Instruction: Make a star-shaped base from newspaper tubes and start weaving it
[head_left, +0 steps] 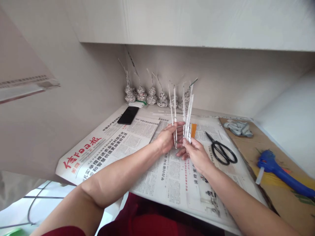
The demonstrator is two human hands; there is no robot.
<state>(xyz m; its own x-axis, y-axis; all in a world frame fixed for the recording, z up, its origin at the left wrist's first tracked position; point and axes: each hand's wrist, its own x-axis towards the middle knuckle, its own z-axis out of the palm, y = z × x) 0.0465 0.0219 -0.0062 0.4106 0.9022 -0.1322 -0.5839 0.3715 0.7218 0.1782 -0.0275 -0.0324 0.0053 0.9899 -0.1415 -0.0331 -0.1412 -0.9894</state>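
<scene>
Above the newspaper (pixel 147 173), both hands hold thin white rolled-paper sticks upright. My left hand (pixel 167 137) is closed on a paper stick (pixel 175 109) that is bent double, its fold at the bottom near the thumb. Between the thumb and fingers of my right hand (pixel 195 152) is a small bunch of paper sticks (pixel 189 114), their tops spread slightly. The hands are close together, with the left fingers reaching toward the right-hand bunch; whether they touch it I cannot tell. Right of my right hand, black-handled scissors (pixel 222 154) lie on the newspaper.
Several gourd-shaped woven paper pieces (pixel 152 97) stand along the back wall. A black phone (pixel 128 115) lies at the left. On cardboard (pixel 256 141) at the right are a blue glue gun (pixel 275 168) and a crumpled grey cloth (pixel 238 127). An overhead panel (pixel 197 24) hangs above.
</scene>
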